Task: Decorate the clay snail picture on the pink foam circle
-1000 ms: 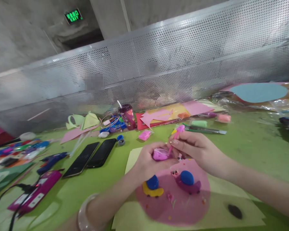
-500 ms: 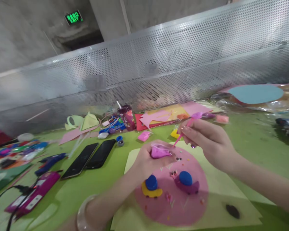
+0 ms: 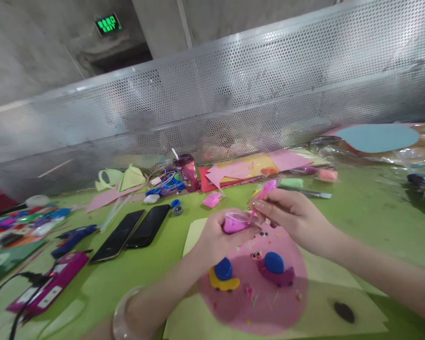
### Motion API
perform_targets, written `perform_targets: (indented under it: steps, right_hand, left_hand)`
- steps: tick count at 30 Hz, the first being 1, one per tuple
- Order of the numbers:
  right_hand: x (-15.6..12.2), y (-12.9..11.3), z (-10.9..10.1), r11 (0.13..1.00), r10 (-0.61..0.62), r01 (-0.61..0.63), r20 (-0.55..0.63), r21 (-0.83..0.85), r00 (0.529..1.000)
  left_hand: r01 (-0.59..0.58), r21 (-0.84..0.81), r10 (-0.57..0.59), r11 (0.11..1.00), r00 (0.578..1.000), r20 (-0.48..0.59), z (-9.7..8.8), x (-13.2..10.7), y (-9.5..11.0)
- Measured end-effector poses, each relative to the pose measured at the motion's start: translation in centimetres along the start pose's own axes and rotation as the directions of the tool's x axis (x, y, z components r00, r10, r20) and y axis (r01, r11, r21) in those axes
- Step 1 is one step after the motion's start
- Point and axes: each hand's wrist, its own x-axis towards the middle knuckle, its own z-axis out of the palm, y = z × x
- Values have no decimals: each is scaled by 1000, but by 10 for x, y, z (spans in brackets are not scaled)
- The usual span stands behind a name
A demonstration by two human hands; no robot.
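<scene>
Between the fingers of my left hand (image 3: 212,241) is a clear packet of purple-pink modelling clay (image 3: 235,223). My right hand (image 3: 297,212) pinches a pink modelling tool (image 3: 267,190), its lower end at the packet's opening. Whether the tip touches the clay I cannot tell. Below both hands lies a pink paper circle (image 3: 241,314) on pale yellow sheets (image 3: 335,278). On it sit a yellow clay snail (image 3: 226,283) with a blue shell and a purple clay snail (image 3: 285,277) with a blue shell, plus small flowers and dots. My left forearm partly covers the circle's left side.
Left of the sheets lie two phones (image 3: 122,236), a glue gun (image 3: 76,236) and a purple power strip (image 3: 49,285). A cup with a straw (image 3: 186,172) stands before the perforated metal panel (image 3: 269,89). Clay packets, including a pink one (image 3: 212,199), and coloured papers lie behind my hands.
My right hand has moved left and down, bringing the pink tool lower at the packet. A green clay piece and a flat-tipped tool behind it now show. My left hand stays nearly still.
</scene>
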Motion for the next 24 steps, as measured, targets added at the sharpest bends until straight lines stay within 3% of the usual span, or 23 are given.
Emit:
perform_targets:
  steps: [3,7,9,14,24]
  right_hand:
    - [-2,1,2,1000,-5,5,-20,0,1000]
    - [-5,-1,-1,992,-39,70,-275,103,961]
    - [-5,-2,-2,983,-33,87,-307,161,951]
    - [-4,-4,-1,982,-3,39,-192,183,981]
    - [-3,0,5,999,44,-44,10,-3,999]
  left_hand:
    - [0,1,0,1000,1000,1,-1,1,1]
    - [22,-10,-22,1000,1000,-5,1,-1,4]
    - [35,-15,-35,999,999,2,3,-1,6]
    - [53,-4,-53,999,998,24,4,-3,9]
    - [98,-11,-97,995,994,60,3,-2,6]
